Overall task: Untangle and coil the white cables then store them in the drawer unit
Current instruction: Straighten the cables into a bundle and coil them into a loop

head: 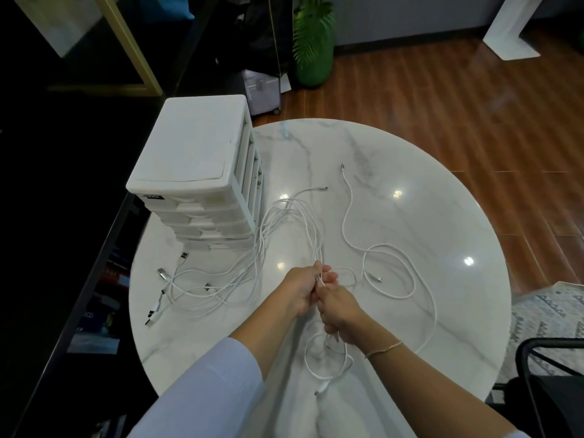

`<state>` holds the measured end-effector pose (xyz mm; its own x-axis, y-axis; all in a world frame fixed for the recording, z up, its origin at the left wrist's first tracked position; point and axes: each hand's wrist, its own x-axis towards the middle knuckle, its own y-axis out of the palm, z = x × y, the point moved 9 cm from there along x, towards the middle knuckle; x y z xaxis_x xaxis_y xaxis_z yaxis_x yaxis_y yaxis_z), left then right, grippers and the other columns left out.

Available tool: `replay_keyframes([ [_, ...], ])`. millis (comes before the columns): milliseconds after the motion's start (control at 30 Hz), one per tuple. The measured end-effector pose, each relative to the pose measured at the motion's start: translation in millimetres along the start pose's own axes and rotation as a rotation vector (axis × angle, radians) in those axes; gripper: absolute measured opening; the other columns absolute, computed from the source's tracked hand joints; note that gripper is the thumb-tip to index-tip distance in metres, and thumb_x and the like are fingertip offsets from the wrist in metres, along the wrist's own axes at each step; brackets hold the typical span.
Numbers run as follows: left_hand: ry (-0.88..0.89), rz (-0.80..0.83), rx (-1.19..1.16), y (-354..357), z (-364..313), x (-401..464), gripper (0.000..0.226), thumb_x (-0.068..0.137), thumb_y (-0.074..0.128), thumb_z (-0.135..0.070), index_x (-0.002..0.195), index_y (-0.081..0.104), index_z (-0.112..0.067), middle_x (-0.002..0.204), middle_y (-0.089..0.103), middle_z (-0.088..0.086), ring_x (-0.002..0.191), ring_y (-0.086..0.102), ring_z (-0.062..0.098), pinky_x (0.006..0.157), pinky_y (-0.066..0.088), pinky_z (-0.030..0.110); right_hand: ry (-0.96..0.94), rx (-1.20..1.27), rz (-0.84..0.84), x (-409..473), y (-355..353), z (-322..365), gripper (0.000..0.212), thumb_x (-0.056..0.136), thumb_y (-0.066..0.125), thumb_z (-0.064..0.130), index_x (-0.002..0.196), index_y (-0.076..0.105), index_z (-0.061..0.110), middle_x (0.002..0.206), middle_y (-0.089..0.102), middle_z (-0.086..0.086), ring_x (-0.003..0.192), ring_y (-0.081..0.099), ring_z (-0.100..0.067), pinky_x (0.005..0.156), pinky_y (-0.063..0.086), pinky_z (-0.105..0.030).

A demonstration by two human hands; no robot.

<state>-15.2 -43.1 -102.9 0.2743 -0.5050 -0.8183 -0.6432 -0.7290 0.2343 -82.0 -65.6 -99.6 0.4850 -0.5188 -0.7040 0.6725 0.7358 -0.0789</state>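
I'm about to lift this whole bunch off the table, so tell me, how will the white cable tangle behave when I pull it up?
The white cable tangle will probably hang limp, since its strands already lie in loose curves on the marble table. The loops near the left hand and right hand may tighten into snags. The plug ends will likely drag and swing.

A round white marble table (395, 159) reflecting ceiling lights stands on reddish wooden flooring (442, 99), with a green potted plant (313, 42) at the far wall, a patterned rug (546, 320) and black chair (550, 368) near right.
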Motion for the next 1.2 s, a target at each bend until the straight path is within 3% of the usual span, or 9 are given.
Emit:
replay_keyframes([
  [233, 0.058, -0.041, -0.026, -5.4, -4.1, 0.1, 0.023, 0.101, 0.042, -0.014, 0.083, 0.056, -0.010, 0.067, 0.055, 0.002, 0.055, 0.060, 0.010, 0.052, 0.050, 0.020, -0.064, 0.130, 0.185, -18.7, 7.7, 7.9, 0.025, 0.099, 0.039, 0.011, 0.078, 0.053, 0.007, 0.058, 0.048, -0.006, 0.043, 0.038, -0.013, 0.046, 0.037, -0.025],
  [400, 0.081, -0.047, -0.072, -5.9, -24.7, -1.0, 0.025, 0.102, 0.037, -0.014, 0.081, 0.051, -0.009, 0.063, 0.045, 0.002, 0.038, 0.046, 0.008, 0.039, 0.044, 0.017, -0.094, 0.160, 0.299, -30.9, -3.1, 4.5, 0.016, 0.094, 0.050, 0.006, 0.093, 0.066, 0.006, 0.072, 0.062, -0.005, 0.059, 0.048, -0.013, 0.058, 0.042, -0.025],
  [533, 0.109, -0.068, -0.056, -7.2, -36.0, 0.6, 0.027, 0.103, 0.032, -0.012, 0.081, 0.047, -0.009, 0.062, 0.039, 0.001, 0.031, 0.031, 0.003, 0.031, 0.030, 0.014, -0.142, -0.122, 0.218, -32.7, -18.2, 2.2, 0.013, 0.091, 0.057, 0.016, 0.090, 0.070, 0.018, 0.071, 0.067, 0.004, 0.055, 0.049, -0.002, 0.056, 0.037, -0.014],
  [700, 0.117, -0.088, -0.068, -6.8, -31.6, 1.0, 0.029, 0.104, 0.030, -0.012, 0.081, 0.047, -0.009, 0.063, 0.038, 0.001, 0.046, 0.027, 0.007, 0.033, 0.028, 0.014, -0.266, -0.651, 0.121, -32.1, -32.0, 8.3, 0.017, 0.088, 0.059, 0.014, 0.101, 0.068, 0.018, 0.094, 0.068, 0.007, 0.088, 0.060, -0.009, 0.065, 0.036, -0.007],
  [800, 0.116, -0.078, -0.159, -6.5, -30.0, -0.6, 0.027, 0.103, 0.033, -0.012, 0.083, 0.049, -0.006, 0.067, 0.044, 0.005, 0.053, 0.039, 0.011, 0.040, 0.047, 0.019, -0.236, -0.876, 0.151, -36.6, -30.7, -8.3, 0.034, 0.090, 0.057, 0.024, 0.123, 0.054, 0.019, 0.119, 0.060, 0.000, 0.106, 0.055, -0.016, 0.078, 0.037, -0.017],
  [867, 0.129, -0.068, -0.208, -7.4, -31.3, -2.4, 0.025, 0.103, 0.034, -0.012, 0.084, 0.050, -0.005, 0.069, 0.048, 0.007, 0.058, 0.048, 0.015, 0.056, 0.056, 0.030, -0.188, -1.007, 0.135, -37.5, -36.9, -23.7, 0.040, 0.090, 0.053, 0.021, 0.129, 0.044, 0.018, 0.122, 0.056, -0.006, 0.109, 0.054, -0.023, 0.085, 0.040, -0.027],
  [967, 0.160, -0.078, -0.235, -11.7, -36.0, -1.3, 0.025, 0.103, 0.034, -0.014, 0.085, 0.050, -0.006, 0.072, 0.050, 0.008, 0.063, 0.053, 0.017, 0.071, 0.054, 0.037, -0.045, -1.251, 0.082, -39.7, -54.3, -42.3, 0.039, 0.090, 0.044, 0.011, 0.128, 0.036, 0.014, 0.118, 0.056, -0.011, 0.104, 0.055, -0.026, 0.075, 0.040, -0.029],
  [1100, 0.166, -0.061, -0.263, -8.2, -41.3, -2.2, 0.026, 0.103, 0.033, -0.015, 0.086, 0.050, -0.005, 0.072, 0.050, 0.008, 0.064, 0.055, 0.017, 0.062, 0.057, 0.036, 0.055, -1.328, -0.055, -41.3, -71.9, -35.8, 0.037, 0.088, 0.054, 0.019, 0.122, 0.041, 0.011, 0.117, 0.056, -0.009, 0.104, 0.057, -0.023, 0.073, 0.040, -0.026],
  [1200, 0.175, -0.054, -0.288, -6.1, -47.2, -3.8, 0.027, 0.103, 0.033, -0.016, 0.085, 0.049, -0.006, 0.071, 0.050, 0.007, 0.061, 0.055, 0.016, 0.055, 0.057, 0.033, 0.103, -1.305, -0.123, -38.0, -79.0, -24.5, 0.058, 0.082, 0.067, 0.036, 0.126, 0.038, 0.014, 0.125, 0.046, -0.010, 0.115, 0.052, -0.026, 0.088, 0.043, -0.032],
])
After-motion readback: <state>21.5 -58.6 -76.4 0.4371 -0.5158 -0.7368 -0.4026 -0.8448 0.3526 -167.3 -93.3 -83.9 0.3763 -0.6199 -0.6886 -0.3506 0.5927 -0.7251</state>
